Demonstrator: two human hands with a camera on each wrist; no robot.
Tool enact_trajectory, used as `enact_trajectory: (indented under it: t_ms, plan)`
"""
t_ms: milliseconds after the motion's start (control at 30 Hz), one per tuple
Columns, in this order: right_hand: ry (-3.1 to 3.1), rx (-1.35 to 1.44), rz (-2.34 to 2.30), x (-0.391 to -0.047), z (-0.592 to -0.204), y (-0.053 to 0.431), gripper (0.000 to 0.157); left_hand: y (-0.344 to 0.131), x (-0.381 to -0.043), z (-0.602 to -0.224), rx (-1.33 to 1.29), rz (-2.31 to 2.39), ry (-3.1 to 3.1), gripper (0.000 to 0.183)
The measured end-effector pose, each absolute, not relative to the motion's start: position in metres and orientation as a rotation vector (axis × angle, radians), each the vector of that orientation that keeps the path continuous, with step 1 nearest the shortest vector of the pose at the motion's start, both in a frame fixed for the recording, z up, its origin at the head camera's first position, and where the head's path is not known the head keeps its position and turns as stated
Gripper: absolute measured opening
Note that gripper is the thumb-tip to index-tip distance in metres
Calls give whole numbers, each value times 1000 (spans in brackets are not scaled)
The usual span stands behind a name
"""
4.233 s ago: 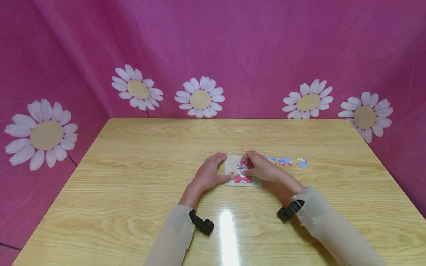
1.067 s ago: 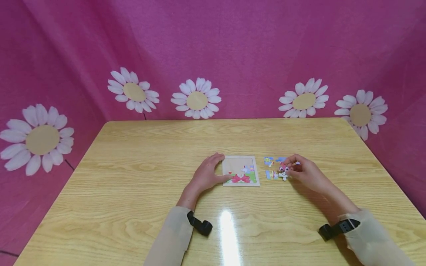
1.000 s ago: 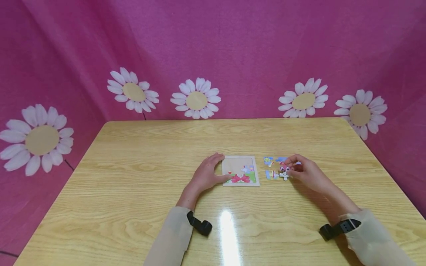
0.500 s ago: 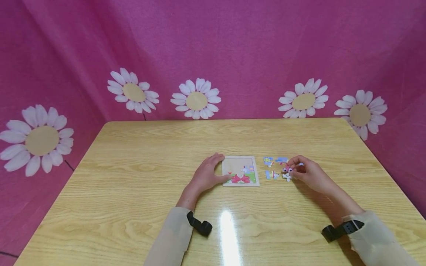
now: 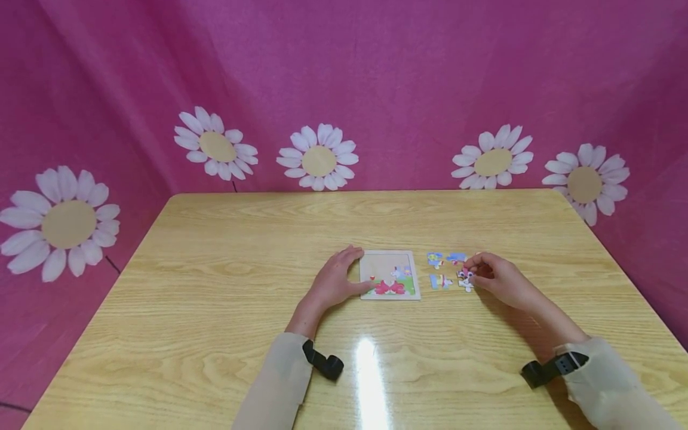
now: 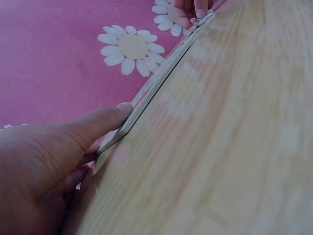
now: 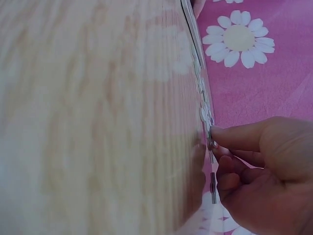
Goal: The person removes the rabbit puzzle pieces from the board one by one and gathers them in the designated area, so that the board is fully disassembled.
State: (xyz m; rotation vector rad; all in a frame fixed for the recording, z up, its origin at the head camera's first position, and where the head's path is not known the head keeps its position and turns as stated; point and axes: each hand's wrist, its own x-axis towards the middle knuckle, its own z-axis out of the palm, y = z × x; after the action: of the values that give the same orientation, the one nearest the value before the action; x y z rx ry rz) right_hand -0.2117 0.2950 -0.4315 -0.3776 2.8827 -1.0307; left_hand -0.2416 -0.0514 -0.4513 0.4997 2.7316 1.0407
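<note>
A square wooden jigsaw puzzle board [image 5: 390, 299] lies on the table, with a few pieces filling its lower and right parts and bare wood at upper left. My left hand [image 5: 334, 280] holds the board at its left side, thumb over the near-left part of the frame and fingers at the far-left corner. To the right, my right hand [image 5: 500, 279] pinches a puzzle piece with a pink-and-white animal face [image 5: 465, 279] between thumb and fingers, low over the tabletop. In the right wrist view, the right thumb and fingertips [image 7: 215, 131] are at the piece's edge.
Loose puzzle pieces lie between the board and my right hand: one with a yellow shape [image 5: 434, 259], a blue one [image 5: 456, 257] and a striped one [image 5: 441, 281]. Another thin piece [image 7: 213, 188] shows beneath the right hand. A pink flowered cloth [image 5: 398, 89] hangs behind the table.
My right hand has carried the animal-face piece from over the board to the table at the right, then shifted slightly farther right. My left hand has stayed at the board.
</note>
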Motion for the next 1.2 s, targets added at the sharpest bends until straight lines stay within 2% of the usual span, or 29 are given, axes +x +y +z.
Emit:
enact_trajectory:
  t_ms: [567, 900, 1200]
  plan:
    - [2906, -470, -1107, -214, -432, 290, 18, -51, -243, -451, 497, 1037, 2743, 78]
    - [2792, -502, -1154, -224, -431, 255, 22, -52, -243, -452, 514, 1044, 2744, 78]
    - [2755, -672, -1148, -235, -434, 225, 19, -52, -242, -451, 521, 1032, 2745, 78]
